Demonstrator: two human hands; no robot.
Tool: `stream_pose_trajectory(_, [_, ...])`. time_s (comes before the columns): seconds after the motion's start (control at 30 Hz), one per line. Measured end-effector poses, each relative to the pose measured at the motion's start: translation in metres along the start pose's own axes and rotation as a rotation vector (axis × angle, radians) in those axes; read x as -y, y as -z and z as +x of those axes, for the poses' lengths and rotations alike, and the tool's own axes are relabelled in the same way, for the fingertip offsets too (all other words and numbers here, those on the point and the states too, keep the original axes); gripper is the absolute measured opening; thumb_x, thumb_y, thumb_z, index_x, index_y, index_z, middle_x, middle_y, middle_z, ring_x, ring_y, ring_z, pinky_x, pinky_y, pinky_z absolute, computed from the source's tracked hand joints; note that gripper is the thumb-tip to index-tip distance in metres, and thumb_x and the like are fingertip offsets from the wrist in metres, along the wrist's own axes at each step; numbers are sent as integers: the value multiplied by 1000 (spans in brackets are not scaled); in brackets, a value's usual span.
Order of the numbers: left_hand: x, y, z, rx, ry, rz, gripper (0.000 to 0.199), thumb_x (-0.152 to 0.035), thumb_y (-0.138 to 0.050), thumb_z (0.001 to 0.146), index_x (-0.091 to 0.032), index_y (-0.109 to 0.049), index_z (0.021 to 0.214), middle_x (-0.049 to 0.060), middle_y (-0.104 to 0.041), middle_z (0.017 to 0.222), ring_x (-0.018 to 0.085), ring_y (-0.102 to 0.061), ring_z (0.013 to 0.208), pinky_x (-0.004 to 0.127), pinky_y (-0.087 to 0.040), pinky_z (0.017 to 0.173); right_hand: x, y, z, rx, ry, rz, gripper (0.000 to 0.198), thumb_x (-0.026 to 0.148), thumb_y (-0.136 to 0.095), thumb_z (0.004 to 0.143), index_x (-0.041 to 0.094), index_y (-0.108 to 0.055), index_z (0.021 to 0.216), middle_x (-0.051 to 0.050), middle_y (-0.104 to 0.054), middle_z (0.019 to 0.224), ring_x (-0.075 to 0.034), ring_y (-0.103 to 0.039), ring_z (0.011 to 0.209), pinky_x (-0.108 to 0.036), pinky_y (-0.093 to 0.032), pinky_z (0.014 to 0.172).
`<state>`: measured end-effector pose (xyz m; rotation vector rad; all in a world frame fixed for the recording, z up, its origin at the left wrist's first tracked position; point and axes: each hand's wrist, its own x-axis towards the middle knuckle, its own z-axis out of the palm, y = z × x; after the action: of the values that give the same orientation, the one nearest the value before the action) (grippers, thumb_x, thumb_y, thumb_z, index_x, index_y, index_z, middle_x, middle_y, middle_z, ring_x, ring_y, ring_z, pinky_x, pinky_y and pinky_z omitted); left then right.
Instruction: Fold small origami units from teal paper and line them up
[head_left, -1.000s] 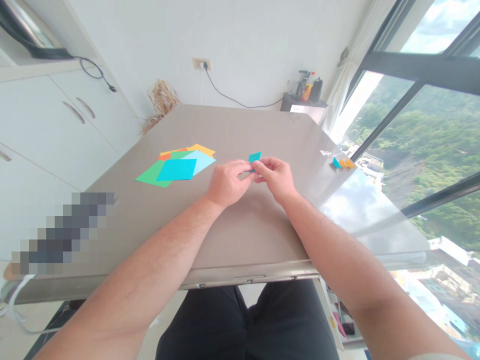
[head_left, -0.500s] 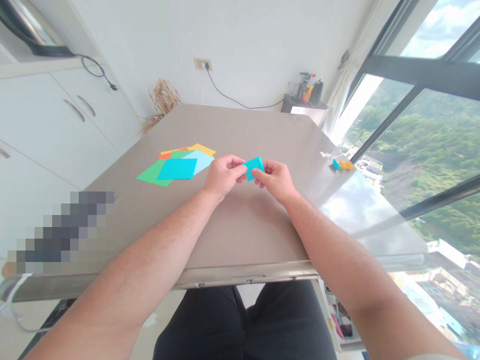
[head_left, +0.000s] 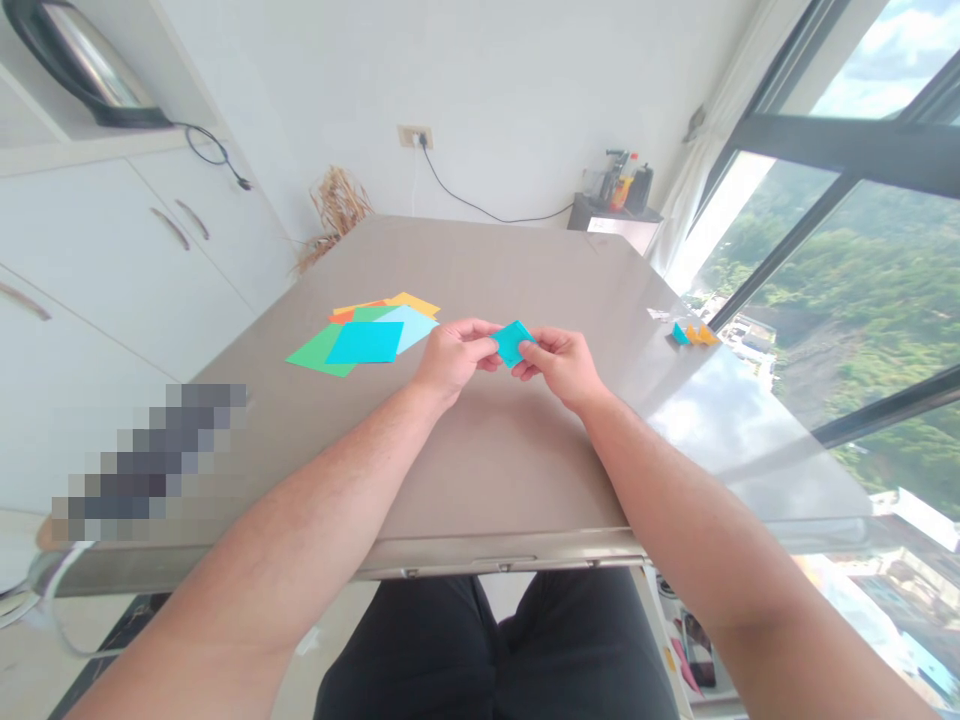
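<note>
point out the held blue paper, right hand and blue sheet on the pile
Held blue paper [head_left: 512,341]: head view, middle of its face.
Right hand [head_left: 568,364]: head view, back of the hand.
Blue sheet [head_left: 366,342]: head view, centre of its surface.

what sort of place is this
Probably a room in a home, perhaps on an upper floor: white cabinets, a large table, and a curtained window looking down on trees.

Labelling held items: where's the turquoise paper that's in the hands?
In the head view, the turquoise paper is near the centre, held between the left hand and the right hand, right of the overlapping coloured sheets.
</note>
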<state>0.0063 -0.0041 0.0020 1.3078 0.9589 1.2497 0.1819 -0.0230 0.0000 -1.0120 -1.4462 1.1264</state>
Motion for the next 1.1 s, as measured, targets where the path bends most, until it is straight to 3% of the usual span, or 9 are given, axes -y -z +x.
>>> stream_pose_trajectory(0.33, [0, -2, 0, -75, 2, -37, 24, -20, -75, 62, -17, -74, 85, 1, -72, 70, 14, -66, 62, 31, -56, 64, -1, 4, -1, 20, -3, 99, 34, 39, -77, 74, 22, -79, 103, -2, -77, 83, -18, -73, 72, -32, -61, 68])
stream_pose_trajectory(0.63, [1, 2, 1, -43, 34, -87, 19, -19, -73, 62, -16, -70, 80, 2, -70, 70, 16, -68, 64, 34, -59, 69, 1, 5, -2, 9, -28, 154, 22, 28, -71, 73, 20, -78, 92, -3, -77, 84, -20, -75, 75, -35, -62, 71])
stream_pose_trajectory(0.83, [-1, 2, 1, -4, 43, -79, 19, -30, -74, 69, -16, -69, 80, 3, -71, 73, 16, -69, 66, 32, -57, 67, 0, 6, -3, 22, 18, 160, 15, 26, -69, 73, 19, -77, 84, -3, -75, 78, -21, -75, 73, -36, -62, 69])
stream_pose_trajectory(0.9, [-1, 1, 0, -19, 22, -40, 20, -30, -77, 67, -16, -69, 80, 3, -71, 75, 16, -68, 65, 31, -56, 65, 1, 5, -3, 18, 22, 142, 16, 30, -70, 75, 19, -76, 85, -4, -75, 78, -21, -75, 73, -36, -62, 69])
stream_pose_trajectory(1.03, [0, -2, -2, -72, -99, 72, 18, -26, -77, 68, -17, -71, 82, 3, -72, 77, 16, -68, 66, 29, -55, 63, 4, 0, -4, -36, 9, 38, 34, 37, -76, 76, 22, -73, 106, -1, -75, 77, -20, -74, 73, -34, -61, 69])
stream_pose_trajectory(1.1, [2, -3, -3, -92, -159, 140, 17, -26, -77, 69, -18, -72, 83, 3, -73, 78, 16, -68, 69, 29, -56, 65, 3, -1, -3, -59, -5, -28, 36, 40, -80, 74, 21, -72, 104, -2, -75, 76, -19, -73, 73, -33, -61, 68])
